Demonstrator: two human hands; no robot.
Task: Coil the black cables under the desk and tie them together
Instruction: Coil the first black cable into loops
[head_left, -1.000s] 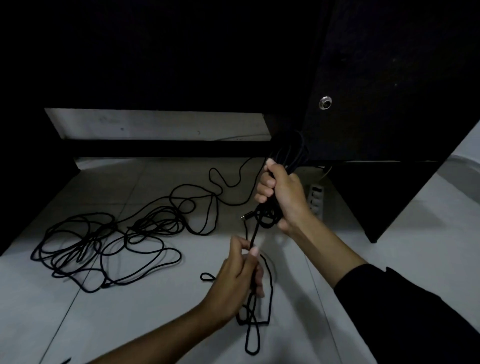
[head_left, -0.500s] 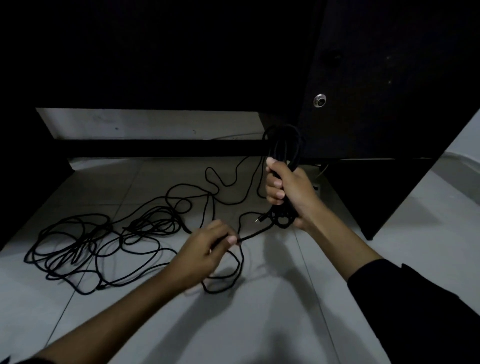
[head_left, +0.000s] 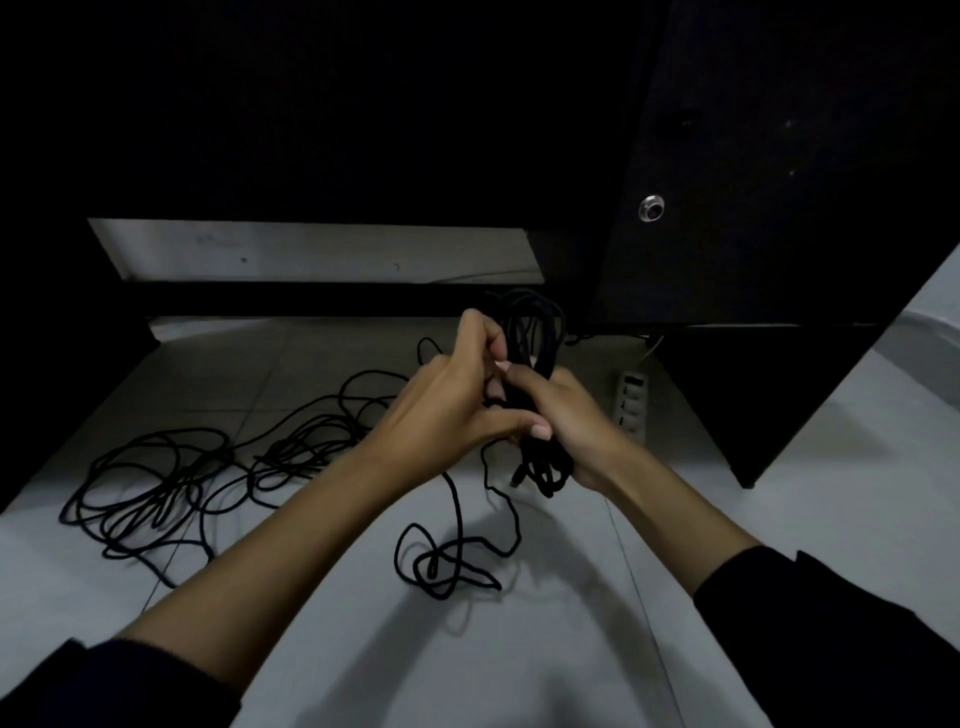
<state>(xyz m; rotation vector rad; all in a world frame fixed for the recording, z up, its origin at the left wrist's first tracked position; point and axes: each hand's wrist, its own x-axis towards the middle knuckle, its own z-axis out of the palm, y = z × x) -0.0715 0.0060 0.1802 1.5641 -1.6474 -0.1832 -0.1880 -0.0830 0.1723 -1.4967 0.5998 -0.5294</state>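
Hands meet mid-frame under the dark desk panel (head_left: 779, 156). Right hand (head_left: 576, 415) is fisted round a coiled bundle of thin black cable (head_left: 535, 332), loops sticking up above the fist and short ends poking out below it. Left hand (head_left: 457, 389) is pressed against the right, fingers curled onto the same bundle near its top, thumb lying across toward the right hand; grip looks closed but exactly which strand it pinches can't be told. Loose black cable tail (head_left: 447, 556) drops from the hands and lies in a small knotty loop on the pale tiled floor (head_left: 545, 649), just in front of the hands. Bigger tangled heap of black cable (head_left: 156, 483) lies on the floor to the left, well apart from the hands, with strands running back toward them. White power strip (head_left: 629, 400) sits on the floor just right of the right hand, beside the dark desk leg. Round metal fitting (head_left: 651, 208) shows on the panel above. Both forearms bare, dark sleeves at frame bottom.
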